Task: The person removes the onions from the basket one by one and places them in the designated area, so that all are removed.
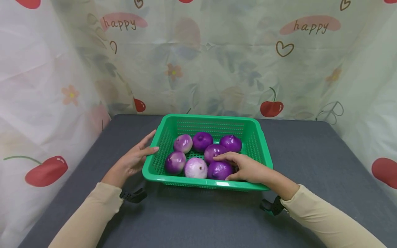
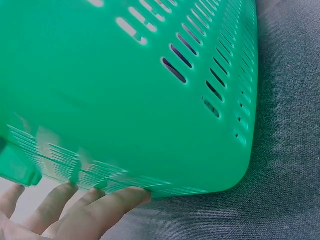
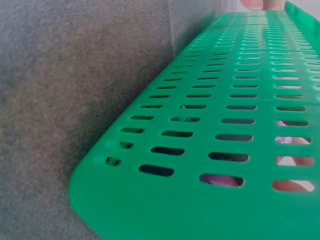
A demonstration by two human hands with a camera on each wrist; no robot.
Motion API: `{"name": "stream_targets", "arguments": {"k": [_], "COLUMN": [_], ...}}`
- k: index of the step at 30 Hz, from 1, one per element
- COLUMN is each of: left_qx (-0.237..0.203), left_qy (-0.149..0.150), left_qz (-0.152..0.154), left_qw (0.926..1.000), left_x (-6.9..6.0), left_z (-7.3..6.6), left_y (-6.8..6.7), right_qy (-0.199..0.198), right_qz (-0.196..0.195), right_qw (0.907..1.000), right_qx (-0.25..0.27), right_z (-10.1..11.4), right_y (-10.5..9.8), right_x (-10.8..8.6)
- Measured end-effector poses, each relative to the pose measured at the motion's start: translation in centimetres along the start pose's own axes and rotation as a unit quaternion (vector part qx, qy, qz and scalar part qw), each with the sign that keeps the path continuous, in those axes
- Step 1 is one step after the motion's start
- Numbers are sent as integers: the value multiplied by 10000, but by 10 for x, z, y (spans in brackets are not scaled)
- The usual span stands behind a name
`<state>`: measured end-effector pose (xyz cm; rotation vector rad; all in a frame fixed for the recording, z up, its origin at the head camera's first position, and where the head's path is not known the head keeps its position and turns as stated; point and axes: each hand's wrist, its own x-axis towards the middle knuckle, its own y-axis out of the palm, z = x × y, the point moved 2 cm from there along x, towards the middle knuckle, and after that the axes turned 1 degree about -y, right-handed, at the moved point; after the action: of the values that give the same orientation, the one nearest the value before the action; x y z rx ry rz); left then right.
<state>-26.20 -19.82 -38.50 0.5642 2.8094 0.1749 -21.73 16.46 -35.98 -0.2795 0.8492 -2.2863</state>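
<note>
Green basket (image 1: 186,181), left hand (image 1: 133,159) outstretched against it, right hand (image 1: 249,167) grasping onion (image 1: 219,171), "happy" curtain (image 1: 211,69)

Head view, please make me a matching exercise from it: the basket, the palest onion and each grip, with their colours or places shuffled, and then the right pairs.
Things:
1. Basket
2. Palest onion
3. Left grip
4. Right grip

Colours or places:
A. In the near row, between two darker onions
B. Reaching in at the basket's right part
C. Green, with slotted walls
D. At the basket's left end

Pairs: 1-C, 2-A, 3-D, 4-B
</note>
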Motion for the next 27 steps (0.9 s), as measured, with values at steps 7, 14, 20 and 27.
{"name": "stream_targets", "arguments": {"k": [7,14,20,27], "left_qx": [-8,81,137,113], "left_qy": [23,34,60,53], "left_qz": [-18,7,26,-8], "left_qw": [10000,10000,9999,9999], "left_x": [-1,0,0,-1], "left_z": [0,-1,-1,0], "left_y": [-1,1,3,1], "right_qy": [-196,-355,-511,-646], "right_qz": [-446,-1053,-1877,-3281], "right_qw": [9985,9936,9794,9263], "right_qx": [-262,215,544,1737], "right_z": [5,12,13,-7], "right_y": [-5,-30,-68,-110], "right_x": [-2,-15,-42,-72]}}
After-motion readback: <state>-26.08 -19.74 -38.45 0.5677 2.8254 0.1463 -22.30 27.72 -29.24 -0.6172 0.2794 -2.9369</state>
